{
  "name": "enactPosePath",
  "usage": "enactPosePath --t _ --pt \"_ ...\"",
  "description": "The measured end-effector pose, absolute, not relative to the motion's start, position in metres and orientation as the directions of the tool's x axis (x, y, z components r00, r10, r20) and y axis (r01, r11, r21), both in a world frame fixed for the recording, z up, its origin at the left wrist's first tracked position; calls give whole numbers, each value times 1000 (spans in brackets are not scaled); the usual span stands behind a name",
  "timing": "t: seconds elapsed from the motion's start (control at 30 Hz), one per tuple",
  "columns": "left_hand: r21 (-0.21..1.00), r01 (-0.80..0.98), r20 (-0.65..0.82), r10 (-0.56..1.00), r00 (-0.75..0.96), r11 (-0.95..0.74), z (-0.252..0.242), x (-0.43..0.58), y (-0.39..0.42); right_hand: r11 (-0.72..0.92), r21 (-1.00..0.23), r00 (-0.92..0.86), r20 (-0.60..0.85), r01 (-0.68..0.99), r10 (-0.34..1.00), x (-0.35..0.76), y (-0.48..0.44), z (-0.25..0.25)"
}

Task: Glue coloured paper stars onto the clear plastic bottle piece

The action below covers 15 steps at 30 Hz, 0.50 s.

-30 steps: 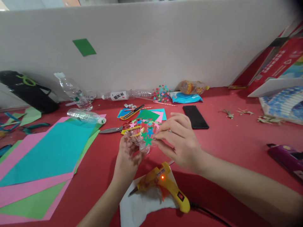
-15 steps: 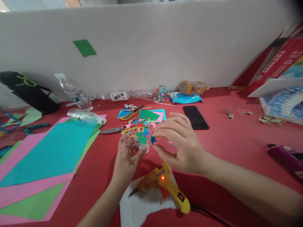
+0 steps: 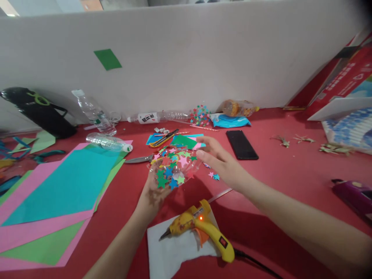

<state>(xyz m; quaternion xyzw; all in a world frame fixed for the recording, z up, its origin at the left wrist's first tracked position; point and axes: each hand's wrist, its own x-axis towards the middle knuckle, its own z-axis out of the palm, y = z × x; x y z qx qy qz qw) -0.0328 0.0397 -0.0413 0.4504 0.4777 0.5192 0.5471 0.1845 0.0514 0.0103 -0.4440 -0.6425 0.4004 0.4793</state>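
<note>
My left hand (image 3: 155,190) is wrapped under and around the left side of a clear plastic piece (image 3: 177,172) covered with paper stars in green, blue, pink and red. The piece is see-through, so its full shape is hard to make out. At its right edge my right hand (image 3: 219,157) has its thumb and fingers apart; whether the fingertips touch the plastic I cannot tell. Nearer to me lies a yellow glue gun (image 3: 200,226), its red light on, resting on a white sheet (image 3: 165,259). A few loose stars (image 3: 215,176) lie below my right hand.
Scissors (image 3: 138,159) and a utility knife (image 3: 164,138) lie beyond my hands. Coloured paper (image 3: 66,182) covers the left side. A phone (image 3: 242,144), a star-covered piece (image 3: 200,115), bottles (image 3: 100,120) and a black flask (image 3: 37,112) stand or lie farther back.
My right hand has drawn back from over the star-covered plastic to its right edge. The plastic has turned in my left hand, and more of its stars show.
</note>
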Motion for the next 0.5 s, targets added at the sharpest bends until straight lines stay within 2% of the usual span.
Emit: enactPosePath --t 0.07,0.13,0.37,0.5 --pt "993 -106 -50 998 45 55 -42 -39 42 90 -991 -251 63 98 966 182 55 4" --pt "996 -72 -42 997 60 46 -45 -45 45 -25 -999 -320 -39 47 946 179 54 0" --pt "997 81 -29 993 115 20 -57 -62 56 -43 -998 -357 -60 56 932 169 47 -8" --pt "941 336 -32 984 177 -30 -38 -68 61 -62 -995 -371 -86 75 925 167 44 -11"
